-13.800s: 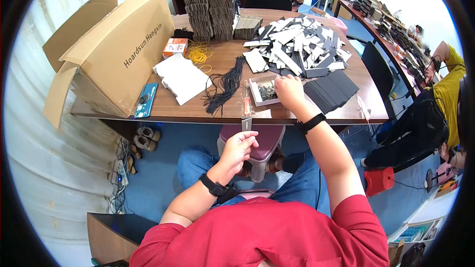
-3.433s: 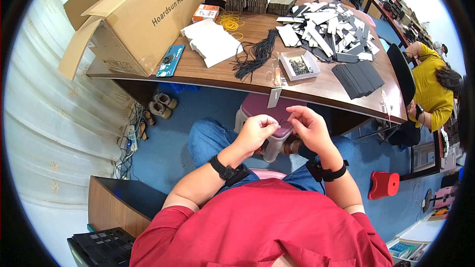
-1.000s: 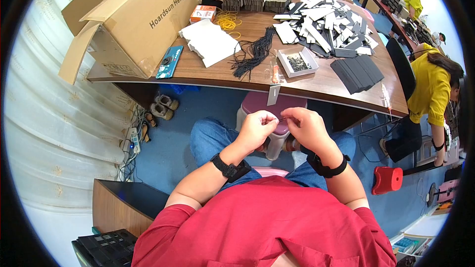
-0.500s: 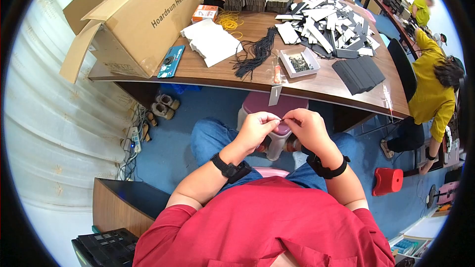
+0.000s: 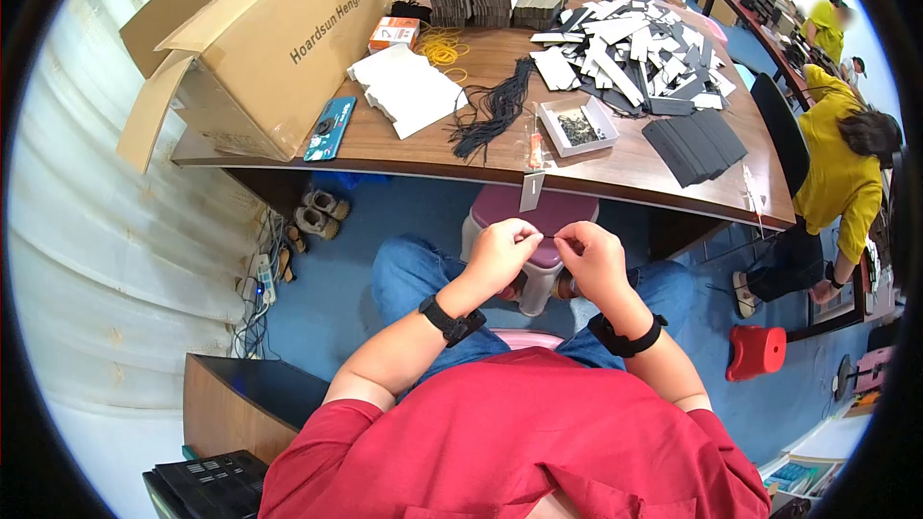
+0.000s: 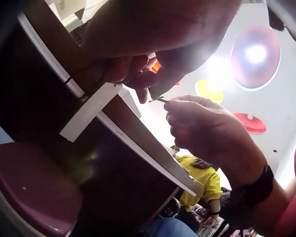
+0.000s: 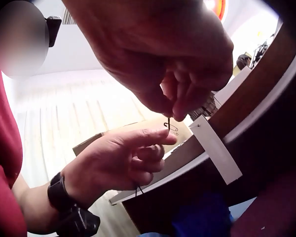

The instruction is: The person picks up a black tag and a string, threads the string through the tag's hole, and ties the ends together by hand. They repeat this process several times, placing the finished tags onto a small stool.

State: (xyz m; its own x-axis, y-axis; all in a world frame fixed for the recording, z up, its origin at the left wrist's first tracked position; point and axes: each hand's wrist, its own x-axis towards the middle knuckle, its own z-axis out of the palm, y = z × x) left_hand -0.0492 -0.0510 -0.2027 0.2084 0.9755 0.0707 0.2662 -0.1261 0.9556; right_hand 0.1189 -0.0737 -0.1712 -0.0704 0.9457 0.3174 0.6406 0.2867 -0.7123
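My left hand (image 5: pixel 502 252) and right hand (image 5: pixel 594 259) meet over my lap, fingertips close together. Between them, the right thumb and finger pinch a small dark pin (image 7: pixel 169 122), whose other end reaches the left fingertips. A thin black cord (image 7: pixel 138 189) comes out of the left hand below its curled fingers. That same pin (image 6: pixel 162 100) shows as a short dark sliver in the left wrist view. Just ahead, a pale strip (image 5: pixel 532 190) hangs off the table's front edge. The white tray (image 5: pixel 579 146) of small dark bits sits behind it.
On the table (image 5: pixel 385 156) lie a bundle of black cords (image 5: pixel 492 111), white sheets (image 5: pixel 409 91), black cards (image 5: pixel 694 146) and a heap of black and white strips (image 5: pixel 625 53). A large carton (image 5: pixel 288 48) stands left. A purple stool (image 5: pixel 524 211) is under the table edge.
Long before, the right hand was in the tray; later both hands came together over the lap. In the last half second the fingertips have drawn slightly apart, showing a thin dark line between them.
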